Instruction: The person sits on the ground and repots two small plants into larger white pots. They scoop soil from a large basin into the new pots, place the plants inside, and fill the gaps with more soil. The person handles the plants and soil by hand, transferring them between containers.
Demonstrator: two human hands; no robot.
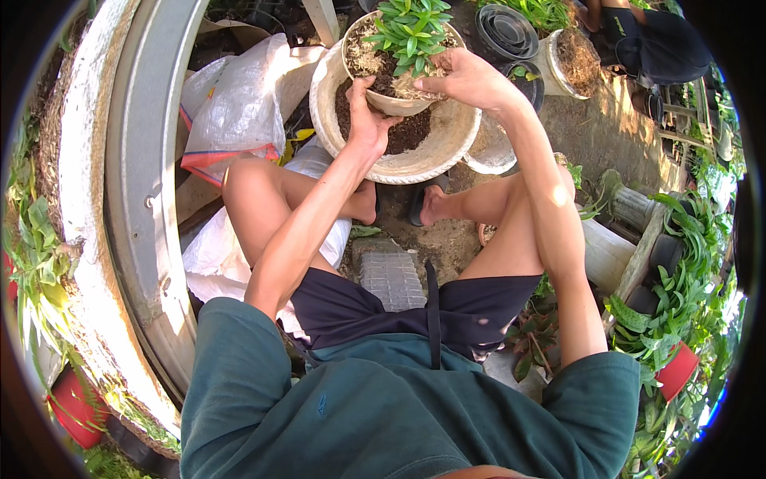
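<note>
A leafy green potted plant grows in a round cream pot, held over a wide whitish basin-shaped planter. With its thumb over the rim and its fingers under the side, my left hand grips the pot. At the pot's near right edge, my right hand has its thumb and fingers about a tuft of pale dry husk mulch. More husk covers the pot's left side, and dark soil shows between. Inside the wide planter lies dark brown soil.
White woven sacks lie at the left, beside a long grey metal beam. Nested black pots and a pot of brown growing medium stand at the right. Another person is at the upper right. Potted greenery lines the right side.
</note>
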